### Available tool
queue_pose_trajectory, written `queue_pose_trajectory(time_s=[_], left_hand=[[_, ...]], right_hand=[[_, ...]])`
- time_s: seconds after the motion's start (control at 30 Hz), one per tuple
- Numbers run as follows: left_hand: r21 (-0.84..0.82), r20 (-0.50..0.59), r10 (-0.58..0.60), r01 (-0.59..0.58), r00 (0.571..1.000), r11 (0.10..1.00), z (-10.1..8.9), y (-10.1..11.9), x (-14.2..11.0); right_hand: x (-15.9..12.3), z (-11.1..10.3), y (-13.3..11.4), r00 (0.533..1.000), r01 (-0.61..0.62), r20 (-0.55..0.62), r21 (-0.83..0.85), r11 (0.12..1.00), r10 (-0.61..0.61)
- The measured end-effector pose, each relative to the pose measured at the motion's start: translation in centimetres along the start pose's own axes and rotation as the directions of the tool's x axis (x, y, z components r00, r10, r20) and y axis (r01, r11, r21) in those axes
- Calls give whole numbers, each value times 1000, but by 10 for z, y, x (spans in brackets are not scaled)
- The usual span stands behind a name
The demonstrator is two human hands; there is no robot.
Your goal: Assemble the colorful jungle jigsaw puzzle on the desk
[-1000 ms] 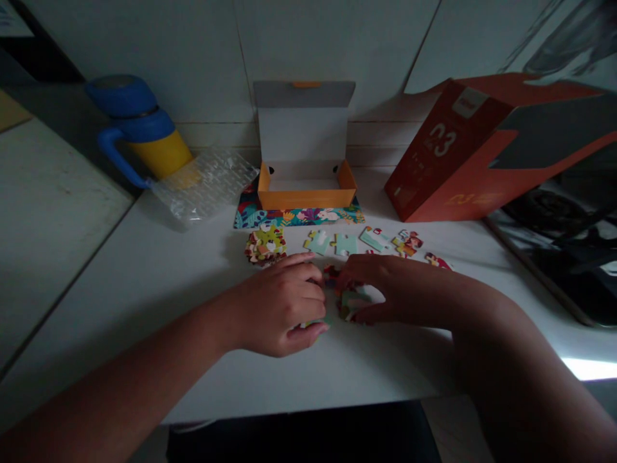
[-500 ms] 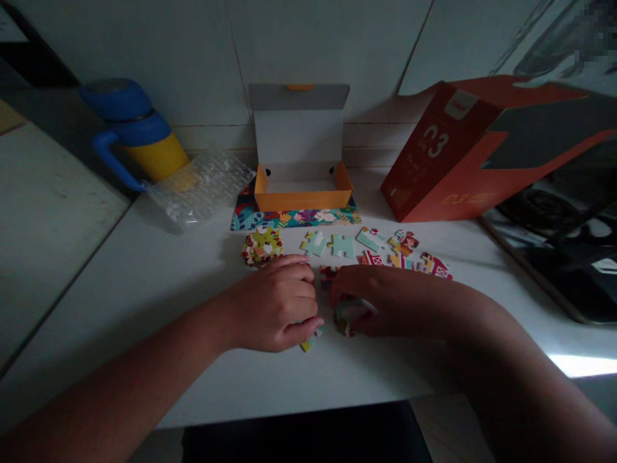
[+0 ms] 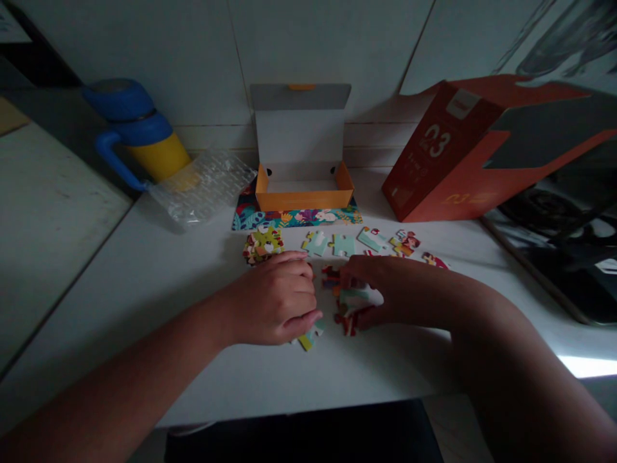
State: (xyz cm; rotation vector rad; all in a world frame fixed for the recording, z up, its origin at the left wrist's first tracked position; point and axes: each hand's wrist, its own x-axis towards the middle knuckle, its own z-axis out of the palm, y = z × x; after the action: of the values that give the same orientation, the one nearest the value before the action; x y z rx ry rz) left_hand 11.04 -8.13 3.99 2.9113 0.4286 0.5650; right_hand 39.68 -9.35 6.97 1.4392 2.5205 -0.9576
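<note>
My left hand (image 3: pixel 274 299) rests knuckles-up on the white table (image 3: pixel 159 270), fingers curled, thumb pinning a yellow-and-teal puzzle piece (image 3: pixel 309 335) at its lower edge. My right hand (image 3: pixel 380 289) sits just to the right, fingers curled over a small cluster of joined puzzle pieces (image 3: pixel 354 302) in teal and red. The two hands are a few centimetres apart. Loose puzzle pieces (image 3: pixel 332 244) lie in a row beyond the hands, and a stack of pieces (image 3: pixel 263 244) stands to the left of that row.
An open orange-and-white box (image 3: pixel 303 173) stands on a flowery lid (image 3: pixel 250 217) at the back. A large red box (image 3: pixel 463 154) lies at the right, a blue-and-yellow jug (image 3: pixel 139 132) and a clear plastic bag (image 3: pixel 202 183) at the left.
My right hand has shifted slightly up and right with the joined cluster. The piece under my left thumb now shows more plainly. The view has wobbled a little.
</note>
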Motion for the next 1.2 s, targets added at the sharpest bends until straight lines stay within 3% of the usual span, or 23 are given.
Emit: queue_pose_trajectory(time_s=[0.37,0.53,0.7,0.93,1.07,1.2], left_hand=[[24,5,2,-2,1000,1000,0,-2,0],[22,-1,10,-10,1000,1000,-1,-3,-1],[3,-21,11,-11,1000,1000,-1,-4,-1],[136,-162,38,-15,986,991,-22,-8,-3],[196,-302,-54,117,952,974,-41,-22,-10],[207,-188,-263,300,946,931,-42,-42,-20]], right_hand=[[-4,-14,-4,994,99,39,85,991,-102],[-18,-35,5,949,125,247,274,954,-195],[-18,-40,28,944,-6,328,149,989,-43],[-7,-31,38,975,-46,222,80,996,28],[-5,-30,31,989,-64,134,25,998,60],[1,-25,26,998,-70,2,-8,998,70]])
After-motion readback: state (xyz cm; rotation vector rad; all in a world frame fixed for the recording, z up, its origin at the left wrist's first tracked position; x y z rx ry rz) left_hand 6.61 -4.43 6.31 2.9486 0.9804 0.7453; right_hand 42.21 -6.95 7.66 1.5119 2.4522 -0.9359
